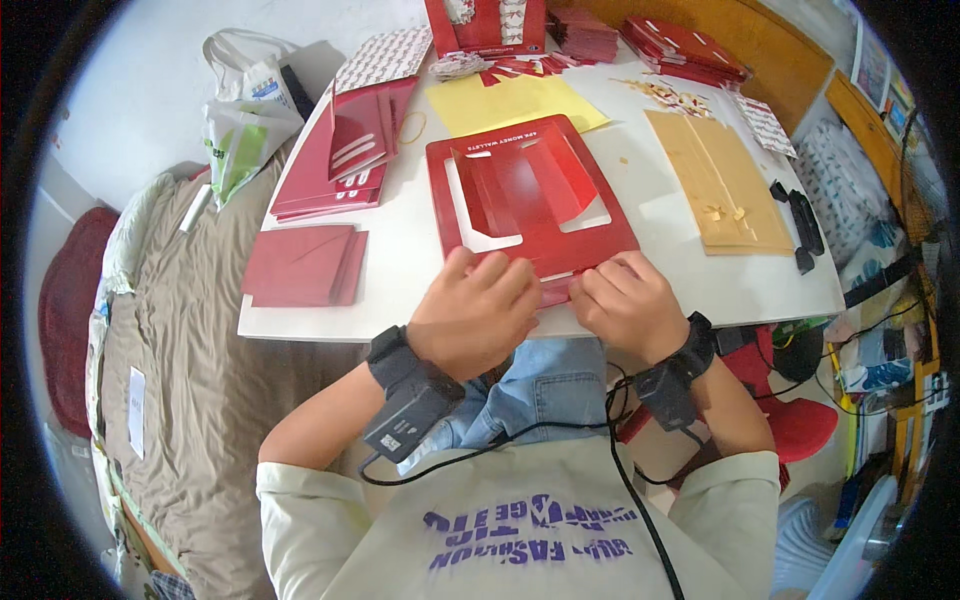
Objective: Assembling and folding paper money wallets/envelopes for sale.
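A red cardboard piece (530, 245) with folded flaps and cut-out openings lies on the white table in front of me. Both hands are at its near edge, fingers curled in. My left hand (475, 310) grips the left part of that edge, and my right hand (635, 305) pinches it near the right corner. Between them shows a paler red strip (556, 290); whether it is a flap or a separate piece I cannot tell. The fingertips are partly hidden. Each wrist wears a black strap with a small box and a cable.
Red envelopes (305, 265) and larger red cards (325, 195) lie at left. A yellow sheet (515, 103) is beyond the cardboard piece. Tan sheets (720, 180) and black straps (803, 222) lie at right. Red stacks (690, 50) line the back. A bed (200, 370) adjoins the table (690, 290).
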`<move>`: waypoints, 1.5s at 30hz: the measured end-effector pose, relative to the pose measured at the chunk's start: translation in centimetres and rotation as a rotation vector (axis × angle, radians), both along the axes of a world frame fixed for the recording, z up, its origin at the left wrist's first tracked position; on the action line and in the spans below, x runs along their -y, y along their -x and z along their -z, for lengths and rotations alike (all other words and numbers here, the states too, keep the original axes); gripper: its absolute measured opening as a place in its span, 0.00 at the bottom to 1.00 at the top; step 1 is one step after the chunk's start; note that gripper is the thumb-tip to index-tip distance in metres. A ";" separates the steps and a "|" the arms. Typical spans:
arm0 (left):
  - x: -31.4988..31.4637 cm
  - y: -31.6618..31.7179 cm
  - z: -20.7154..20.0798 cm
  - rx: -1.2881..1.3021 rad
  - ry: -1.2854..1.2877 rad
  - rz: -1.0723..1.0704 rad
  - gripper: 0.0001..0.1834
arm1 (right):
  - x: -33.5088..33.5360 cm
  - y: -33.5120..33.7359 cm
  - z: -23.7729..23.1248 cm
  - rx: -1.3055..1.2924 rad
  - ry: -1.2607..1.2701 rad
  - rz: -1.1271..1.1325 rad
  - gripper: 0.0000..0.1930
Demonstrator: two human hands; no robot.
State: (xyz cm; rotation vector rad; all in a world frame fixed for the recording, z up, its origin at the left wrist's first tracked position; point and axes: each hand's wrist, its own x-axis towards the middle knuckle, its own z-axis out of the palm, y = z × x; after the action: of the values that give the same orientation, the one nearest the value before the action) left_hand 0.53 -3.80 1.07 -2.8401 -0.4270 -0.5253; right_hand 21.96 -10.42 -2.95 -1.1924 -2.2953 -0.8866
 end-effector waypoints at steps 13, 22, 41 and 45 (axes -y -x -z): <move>-1.0 -1.6 3.0 0.236 0.239 0.064 0.13 | -0.3 1.4 -0.3 -0.226 0.133 -0.063 0.08; -1.5 -1.7 3.6 0.210 0.234 0.110 0.14 | -0.6 1.3 -0.8 -0.262 0.260 -0.076 0.06; -1.8 -2.0 2.8 0.104 0.451 0.043 0.13 | -1.1 0.5 -0.6 -0.314 0.274 -0.121 0.08; -1.7 -1.9 2.7 0.089 0.431 0.053 0.14 | -1.1 0.3 -0.5 -0.332 0.247 -0.127 0.10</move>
State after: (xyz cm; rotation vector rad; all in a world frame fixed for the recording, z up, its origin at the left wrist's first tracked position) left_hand 2.39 -2.14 -1.60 -3.2554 -0.5396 -0.6393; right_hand 21.66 -9.27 -2.46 -1.1736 -2.2172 -0.3345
